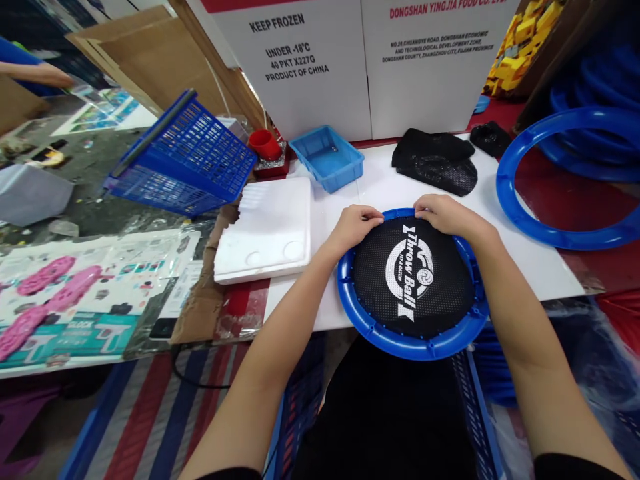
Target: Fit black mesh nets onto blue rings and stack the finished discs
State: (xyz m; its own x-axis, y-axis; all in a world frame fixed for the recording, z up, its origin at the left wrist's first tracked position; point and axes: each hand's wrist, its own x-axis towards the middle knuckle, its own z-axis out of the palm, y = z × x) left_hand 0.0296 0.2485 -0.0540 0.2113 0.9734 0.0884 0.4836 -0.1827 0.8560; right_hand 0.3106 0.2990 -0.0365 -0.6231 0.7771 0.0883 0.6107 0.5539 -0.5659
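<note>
A round blue plastic ring [385, 343] tilts over the front edge of the white table, its near rim past the edge. Black mesh [450, 280] printed "Throw Ball" in white fills its middle, with small pegs showing along the lower border. My left hand [354, 230] pinches the far rim on the left, thumb and fingertips closed where mesh and ring meet. On the far right of the same rim, my right hand [445, 217] is closed in a similar pinch. What lies under the fingertips is hidden.
Behind the ring are black mesh pieces [435, 160] and a light-blue tray [327, 160]. More blue rings [515, 220] are at right. A white foam slab [273, 230], blue basket [185, 160] and red cup [265, 145] stand left. A person's arm [37, 72] shows far left.
</note>
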